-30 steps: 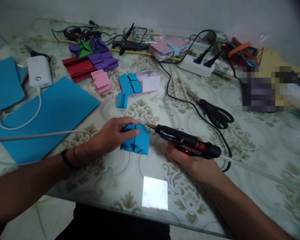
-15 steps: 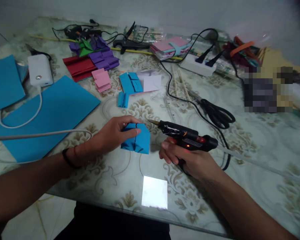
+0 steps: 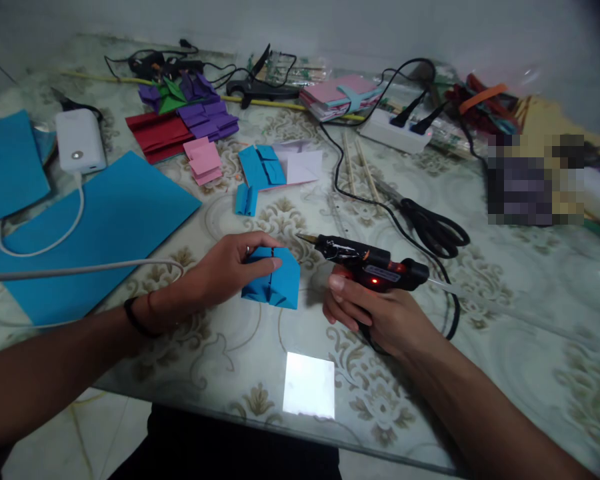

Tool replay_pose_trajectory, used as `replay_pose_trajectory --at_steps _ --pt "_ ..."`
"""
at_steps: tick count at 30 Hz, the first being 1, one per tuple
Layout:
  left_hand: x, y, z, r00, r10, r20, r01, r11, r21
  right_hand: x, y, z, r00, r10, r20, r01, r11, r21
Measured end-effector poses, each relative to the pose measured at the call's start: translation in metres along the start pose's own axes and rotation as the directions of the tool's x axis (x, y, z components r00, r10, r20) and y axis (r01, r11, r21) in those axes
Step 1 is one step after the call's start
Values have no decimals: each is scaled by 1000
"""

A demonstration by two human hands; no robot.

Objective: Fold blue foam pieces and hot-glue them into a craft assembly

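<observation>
My left hand [image 3: 240,263] has its thumb on top of a folded piece of blue paper [image 3: 286,277], with the fingers curled at its far left edge. A dark slit or crease runs down the middle of the paper, and its near edge has folded flaps. My right hand [image 3: 360,303] is wrapped round the handle of a black hot glue gun [image 3: 355,253]. Its red light glows, and a clear glue stick [image 3: 460,292] sticks out at the back. The nozzle points left, just beyond the paper's far right corner and apart from it.
Black-handled scissors [image 3: 433,228] lie right of the glue gun's cord [image 3: 380,200]. Large blue sheets [image 3: 105,227], a white power bank [image 3: 80,141] and its cable are at left. Folded red paper [image 3: 155,133], purple, pink and blue pieces lie behind. A white power strip [image 3: 393,130] stands farther back.
The glue gun in my right hand has shifted slightly and tilted, its rear moving left and up. My left hand and the folded paper have stayed put.
</observation>
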State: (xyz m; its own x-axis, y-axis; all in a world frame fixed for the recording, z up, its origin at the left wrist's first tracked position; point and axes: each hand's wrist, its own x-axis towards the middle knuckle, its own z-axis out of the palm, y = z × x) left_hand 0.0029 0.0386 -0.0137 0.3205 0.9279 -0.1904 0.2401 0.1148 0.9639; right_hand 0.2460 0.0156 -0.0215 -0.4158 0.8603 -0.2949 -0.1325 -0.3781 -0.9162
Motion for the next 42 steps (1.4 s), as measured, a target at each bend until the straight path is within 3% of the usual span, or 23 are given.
replay_pose_trajectory --at_steps 19,42 --pt "1 -2 -2 1000 -4 -25 5 999 37 -3 4 -3 994 24 109 -23 1000 -10" --pt "-1 1 -1 1000 -12 7 12 999 47 -5 0 -1 998 68 -5 -68 977 -200"
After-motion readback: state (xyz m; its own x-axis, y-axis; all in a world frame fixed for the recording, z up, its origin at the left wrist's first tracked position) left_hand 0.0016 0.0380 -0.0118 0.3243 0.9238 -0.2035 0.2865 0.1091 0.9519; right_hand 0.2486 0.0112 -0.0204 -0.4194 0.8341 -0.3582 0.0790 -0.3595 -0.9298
